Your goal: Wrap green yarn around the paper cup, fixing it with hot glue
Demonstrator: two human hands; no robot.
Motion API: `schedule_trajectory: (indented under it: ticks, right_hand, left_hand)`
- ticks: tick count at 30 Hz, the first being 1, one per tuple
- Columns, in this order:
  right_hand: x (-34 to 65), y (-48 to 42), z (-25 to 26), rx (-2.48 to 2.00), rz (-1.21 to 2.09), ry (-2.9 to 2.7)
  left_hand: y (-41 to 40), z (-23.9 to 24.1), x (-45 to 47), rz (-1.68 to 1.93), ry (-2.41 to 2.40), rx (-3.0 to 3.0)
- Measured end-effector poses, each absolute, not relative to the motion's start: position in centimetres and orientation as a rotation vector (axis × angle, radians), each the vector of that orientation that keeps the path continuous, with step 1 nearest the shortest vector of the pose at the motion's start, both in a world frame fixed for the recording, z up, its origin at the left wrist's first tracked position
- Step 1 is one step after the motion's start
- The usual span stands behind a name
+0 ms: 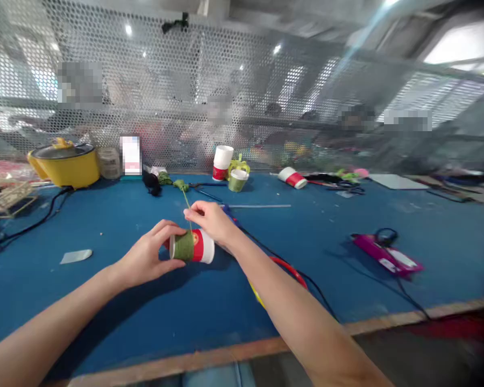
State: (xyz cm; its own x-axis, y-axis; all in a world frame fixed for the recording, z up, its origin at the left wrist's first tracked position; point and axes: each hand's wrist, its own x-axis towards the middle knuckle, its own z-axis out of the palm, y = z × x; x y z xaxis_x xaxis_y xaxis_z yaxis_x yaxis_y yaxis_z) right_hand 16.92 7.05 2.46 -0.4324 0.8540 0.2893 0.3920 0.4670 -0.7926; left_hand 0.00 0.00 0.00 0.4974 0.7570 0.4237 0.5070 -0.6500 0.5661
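Observation:
A paper cup (204, 246) with a red band lies on its side in the air above the blue table, green yarn wound round the part nearest my left hand. My left hand (155, 251) grips that end between thumb and fingers. Just above the cup, my right hand (210, 217) pinches a strand of green yarn (186, 200). The strand runs from the cup up to a small clump of green yarn (181, 185) on the table.
On the blue table (125, 322), a yellow pot (66, 164) stands at the back left near a phone (130, 156). Other paper cups (223, 161) stand at the back centre. A purple device (387, 257) with a cable lies at right. Behind rises a perforated metal screen (153, 86).

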Motion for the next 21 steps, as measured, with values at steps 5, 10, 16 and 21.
schedule_trajectory:
  ticks: [5,10,16,21]
  right_hand:
    - [17.0,7.0,2.3,-1.044,0.856,-2.034]
    - [16.7,7.0,1.9,-1.108,0.801,-2.056]
    - [16.2,7.2,1.1,-1.156,0.739,-2.088]
    - [16.0,7.4,0.6,-1.172,0.745,-2.073]
  left_hand:
    - [-0.1,-0.3,-0.2,0.958,1.052,2.439]
    - [0.2,-0.7,-0.3,0.996,1.052,2.515]
    - [0.8,-1.5,-0.5,0.983,1.134,2.509]
    - [0.9,-1.4,-0.6,0.974,1.118,2.453]
